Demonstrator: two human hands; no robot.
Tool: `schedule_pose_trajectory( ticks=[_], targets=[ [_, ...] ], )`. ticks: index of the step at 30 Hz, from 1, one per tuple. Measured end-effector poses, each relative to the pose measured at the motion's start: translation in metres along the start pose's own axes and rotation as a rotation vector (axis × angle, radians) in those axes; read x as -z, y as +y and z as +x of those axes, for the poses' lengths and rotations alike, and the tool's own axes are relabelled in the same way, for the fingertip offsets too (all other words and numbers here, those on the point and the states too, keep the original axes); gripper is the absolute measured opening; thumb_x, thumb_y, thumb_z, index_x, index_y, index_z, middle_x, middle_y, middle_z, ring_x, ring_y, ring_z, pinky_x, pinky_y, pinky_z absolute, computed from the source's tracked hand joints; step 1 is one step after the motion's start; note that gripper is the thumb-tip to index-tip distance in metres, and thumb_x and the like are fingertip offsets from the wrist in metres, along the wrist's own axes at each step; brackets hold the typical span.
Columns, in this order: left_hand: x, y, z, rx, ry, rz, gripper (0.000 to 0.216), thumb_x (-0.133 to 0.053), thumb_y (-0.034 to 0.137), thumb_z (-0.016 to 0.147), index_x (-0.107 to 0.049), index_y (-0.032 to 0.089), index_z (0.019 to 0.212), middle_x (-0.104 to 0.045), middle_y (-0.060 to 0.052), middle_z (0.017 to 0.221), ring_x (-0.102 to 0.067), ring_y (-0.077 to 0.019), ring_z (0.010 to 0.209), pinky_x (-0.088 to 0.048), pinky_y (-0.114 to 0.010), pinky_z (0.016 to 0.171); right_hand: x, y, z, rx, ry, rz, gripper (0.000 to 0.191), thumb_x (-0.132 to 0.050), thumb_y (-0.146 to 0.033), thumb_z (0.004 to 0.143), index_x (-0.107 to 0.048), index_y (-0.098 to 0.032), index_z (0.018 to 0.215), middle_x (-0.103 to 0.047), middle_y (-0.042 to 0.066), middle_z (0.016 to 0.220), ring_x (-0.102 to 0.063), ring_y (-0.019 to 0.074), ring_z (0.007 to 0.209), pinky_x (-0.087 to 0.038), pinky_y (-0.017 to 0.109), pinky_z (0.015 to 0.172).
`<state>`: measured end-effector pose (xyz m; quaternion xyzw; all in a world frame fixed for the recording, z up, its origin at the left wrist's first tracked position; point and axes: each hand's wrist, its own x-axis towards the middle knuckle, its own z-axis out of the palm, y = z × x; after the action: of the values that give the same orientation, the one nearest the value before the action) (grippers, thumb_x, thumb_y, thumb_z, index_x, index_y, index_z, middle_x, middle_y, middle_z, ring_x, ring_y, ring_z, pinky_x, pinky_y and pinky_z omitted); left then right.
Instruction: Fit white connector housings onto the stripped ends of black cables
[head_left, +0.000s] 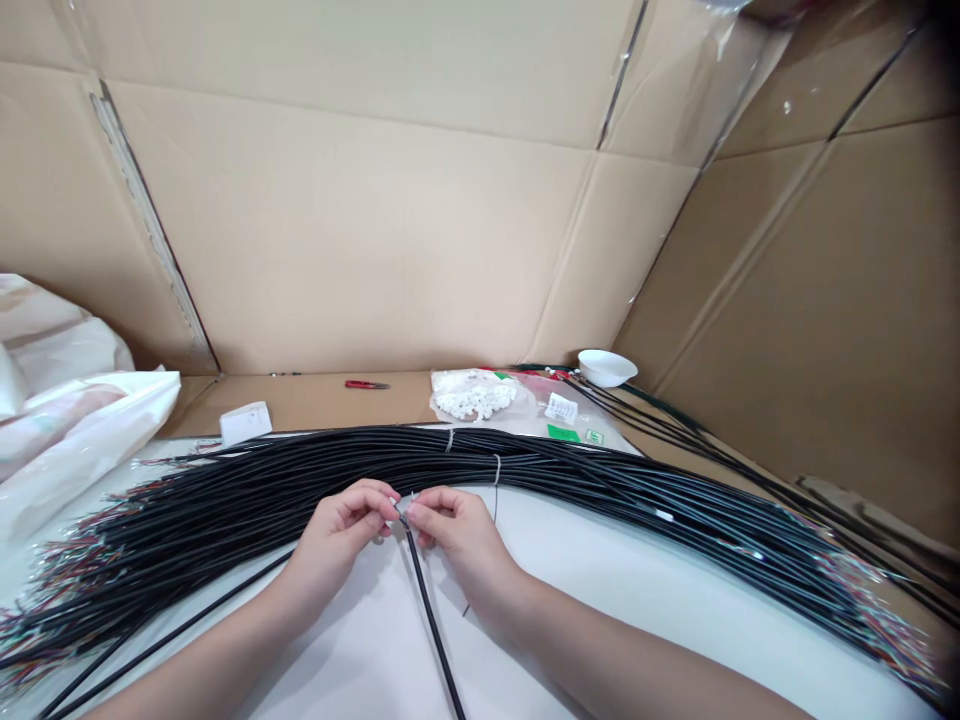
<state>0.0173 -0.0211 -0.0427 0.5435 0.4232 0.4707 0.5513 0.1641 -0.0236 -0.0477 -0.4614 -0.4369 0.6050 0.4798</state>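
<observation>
My left hand (352, 525) and my right hand (457, 530) meet at the top end of a black cable (430, 610), over the white table surface. Thin wires fan out of the cable's stripped end, and each hand pinches some of them between thumb and fingertips. A small white piece shows at my left fingertips; its kind is too small to make out. From the wires the cable runs down toward me and out of the bottom of the view. Just beyond my hands lies a thick bundle of black cables (300, 470), bound with ties, coloured wire ends loose on both sides.
Behind the bundle lie a bag of small white parts (476, 395), red-handled pliers or cutters (366, 385), a white bowl (607, 368), a green label (563, 433) and a white paper (245, 424). White plastic sheeting (75, 420) is at left. Cardboard walls (360, 230) enclose the back and right.
</observation>
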Motion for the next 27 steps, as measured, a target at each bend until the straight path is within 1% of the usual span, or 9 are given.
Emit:
schedule_pose_trajectory(
  ticks=[5,7,10,12,14,17,22,27],
  targets=[
    [0.002,-0.005,0.0,-0.004,-0.018,-0.073,0.011,-0.06,0.016,0.071,-0.062,0.016,0.06,-0.056,-0.002,0.084,-0.052,-0.0131,0.07,-0.041,-0.022,0.064,0.0,0.001,-0.001,0.068,-0.043,-0.03,0.013,-0.062,-0.026,0.065,-0.059,-0.015,0.06,-0.051,-0.002,0.058,-0.043,0.0091,0.053,-0.034,0.022,0.052],
    [0.001,-0.006,0.001,0.005,-0.019,-0.15,0.009,-0.061,0.016,0.071,-0.057,0.018,0.064,-0.058,-0.001,0.081,-0.052,-0.0121,0.069,-0.042,-0.023,0.064,0.0,0.002,-0.001,0.083,-0.052,-0.03,0.012,-0.061,-0.025,0.065,-0.058,-0.015,0.06,-0.051,-0.001,0.064,-0.043,0.0082,0.052,-0.034,0.022,0.052],
    [0.0,-0.007,0.002,0.026,-0.019,-0.235,0.016,-0.064,0.016,0.071,-0.048,0.021,0.07,-0.062,0.001,0.076,-0.054,-0.012,0.068,-0.042,-0.023,0.063,0.0,0.001,0.001,0.072,-0.085,-0.019,0.012,-0.061,-0.025,0.064,-0.058,-0.015,0.057,-0.049,0.0,0.077,-0.043,0.0066,0.052,-0.035,0.022,0.051],
    [0.0,-0.007,0.002,0.035,-0.024,-0.242,0.019,-0.064,0.016,0.07,-0.046,0.02,0.072,-0.063,0.001,0.075,-0.055,-0.0118,0.068,-0.043,-0.023,0.064,0.001,0.0,0.003,0.036,-0.13,-0.016,0.013,-0.06,-0.025,0.063,-0.058,-0.014,0.056,-0.048,0.001,0.082,-0.044,0.006,0.052,-0.035,0.021,0.05],
    [0.0,-0.007,0.002,0.041,-0.028,-0.237,0.02,-0.064,0.016,0.071,-0.045,0.02,0.072,-0.064,0.0,0.076,-0.056,-0.0117,0.07,-0.043,-0.024,0.066,0.003,-0.002,0.005,-0.001,-0.168,-0.025,0.012,-0.059,-0.023,0.063,-0.058,-0.014,0.055,-0.048,0.0,0.079,-0.045,0.0057,0.05,-0.034,0.021,0.049],
    [0.001,-0.008,0.002,0.056,-0.024,-0.243,0.02,-0.064,0.016,0.071,-0.045,0.019,0.072,-0.065,0.0,0.076,-0.057,-0.0116,0.071,-0.044,-0.025,0.068,0.005,-0.003,0.008,-0.019,-0.206,-0.041,0.012,-0.057,-0.02,0.063,-0.056,-0.014,0.053,-0.048,-0.001,0.073,-0.045,0.0055,0.048,-0.033,0.021,0.049],
    [0.002,-0.007,0.003,0.079,-0.015,-0.253,0.022,-0.066,0.015,0.069,-0.045,0.019,0.072,-0.065,0.001,0.074,-0.058,-0.0118,0.069,-0.045,-0.024,0.066,0.007,-0.002,0.009,-0.024,-0.254,-0.065,0.01,-0.058,-0.018,0.062,-0.058,-0.013,0.053,-0.047,-0.001,0.076,-0.046,0.0054,0.049,-0.034,0.022,0.051],
    [0.001,-0.006,0.002,0.085,0.003,-0.264,0.023,-0.067,0.015,0.067,-0.045,0.019,0.071,-0.066,0.001,0.074,-0.058,-0.0117,0.067,-0.045,-0.025,0.065,0.008,0.0,0.008,-0.013,-0.256,-0.079,0.009,-0.056,-0.018,0.063,-0.057,-0.013,0.055,-0.048,-0.001,0.077,-0.046,0.0056,0.049,-0.034,0.022,0.052]
  ],
)
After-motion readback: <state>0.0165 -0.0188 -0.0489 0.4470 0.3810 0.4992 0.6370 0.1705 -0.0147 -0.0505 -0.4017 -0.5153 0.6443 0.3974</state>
